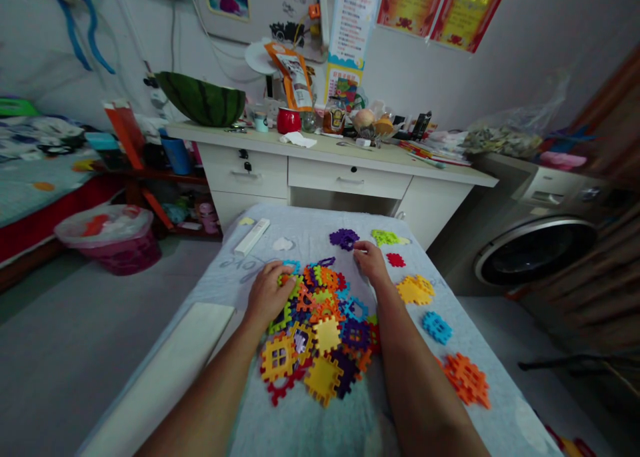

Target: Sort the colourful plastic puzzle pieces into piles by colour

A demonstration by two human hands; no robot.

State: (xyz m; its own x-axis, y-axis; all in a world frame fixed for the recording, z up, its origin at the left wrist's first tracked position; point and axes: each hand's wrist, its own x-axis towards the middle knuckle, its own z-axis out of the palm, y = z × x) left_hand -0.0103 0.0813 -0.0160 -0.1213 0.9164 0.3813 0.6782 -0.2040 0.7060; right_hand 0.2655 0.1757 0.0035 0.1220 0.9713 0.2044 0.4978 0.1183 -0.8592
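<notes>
A heap of interlocking plastic tiles (pixel 327 335) in yellow, orange, purple, blue, green and red lies in the middle of the cloth-covered table. My left hand (pixel 267 292) rests against the heap's far left edge. Its thumb and fingers are apart over green and orange tiles, and none looks lifted. Beyond the heap, my right hand (pixel 371 262) is beside a small group of purple tiles (pixel 344 238), fingers bent but apart, with nothing visible between them. A loose purple piece (pixel 327 262) lies between the hands.
Along the table's right side lie green tiles (pixel 384 236), a red tile (pixel 395 260), yellow tiles (pixel 416 290), blue tiles (pixel 437 327) and orange tiles (pixel 467 379). A white box-like bar (pixel 253 236) is at far left. Behind stands a white desk (pixel 345 177); a washing machine (pixel 520 217) is right.
</notes>
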